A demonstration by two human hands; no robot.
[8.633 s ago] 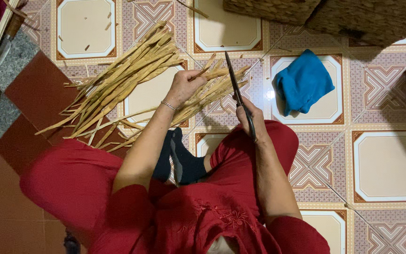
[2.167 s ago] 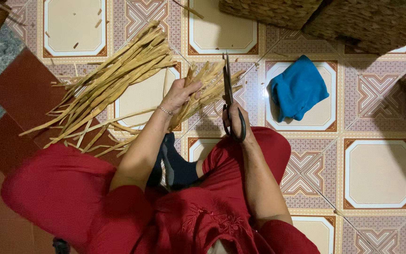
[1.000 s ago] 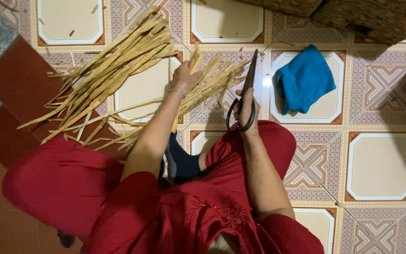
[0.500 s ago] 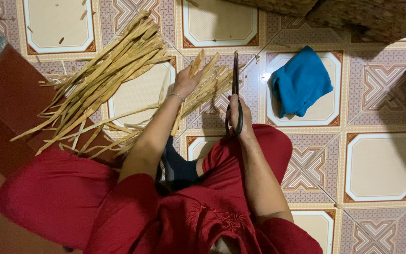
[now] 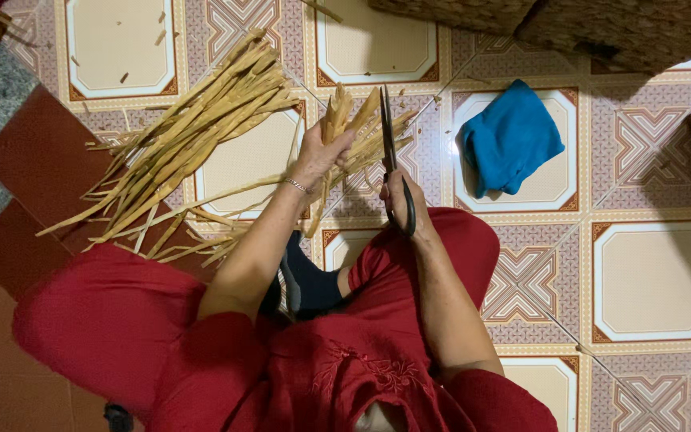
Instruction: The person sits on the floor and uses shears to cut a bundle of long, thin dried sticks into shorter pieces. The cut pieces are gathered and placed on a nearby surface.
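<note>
On the tiled floor (image 5: pixel 649 280) at far left lies a loose pile of strips (image 5: pixel 193 152), pale dried plant strips fanned out diagonally. Just right of it the left hand (image 5: pixel 321 156) is closed around a small bundle (image 5: pixel 337 120) of the same strips, lifted off the floor with its ends pointing away from the person; the forearm reaches forward from the red sleeve, wrist raised, a thin bracelet on it. Beside it the right hand (image 5: pixel 400 200) grips the loops of dark scissors (image 5: pixel 389 152), blades pointing forward and nearly shut, running alongside the bundle's right edge. The step in hand looks like trimming the held strips; the next cut seems to call for opening the blades and bringing them across the bundle while the left hand keeps it steady. Farther right a blue cloth (image 5: pixel 509 140) lies on a tile, apart from both hands.
</note>
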